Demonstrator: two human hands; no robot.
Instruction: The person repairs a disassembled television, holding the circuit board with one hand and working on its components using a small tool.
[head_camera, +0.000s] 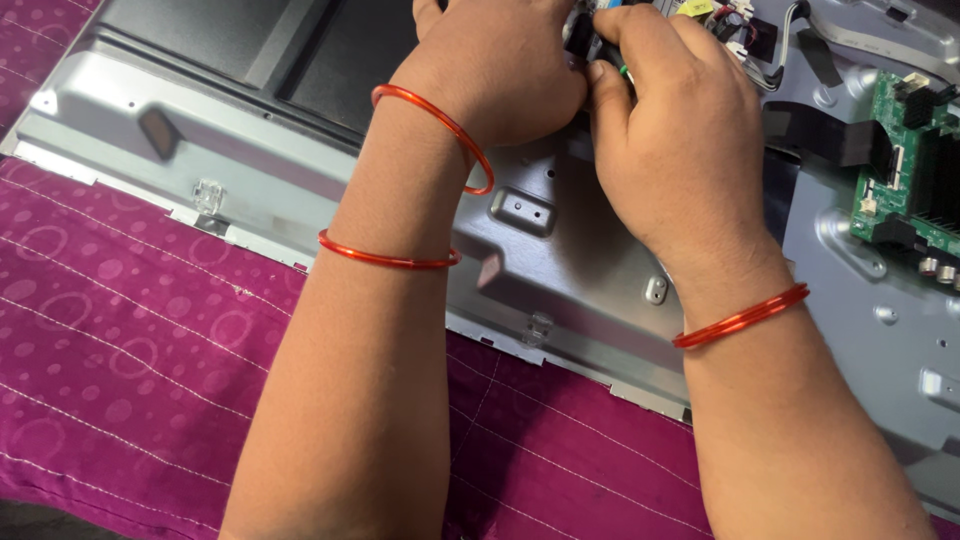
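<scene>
Hands: our left hand (500, 70) and right hand (665, 120) meet at the panel's top, fingers pinched on a small dark connector (582, 35).
Handling: we judge it light and fragile; hold its body, not the wires (775, 60).
Surfaces: stamped grey metal back panel (560, 260), green circuit board (905, 170), quilted purple cloth (130, 340), glossy red bangles (740, 318).

- You have two hands in view: left hand (500, 70), right hand (670, 130).
- You wear three red bangles (390, 260).
- One grey metal back panel (560, 260).
- One green circuit board (905, 170).
- One purple quilted cloth (130, 340).
</scene>
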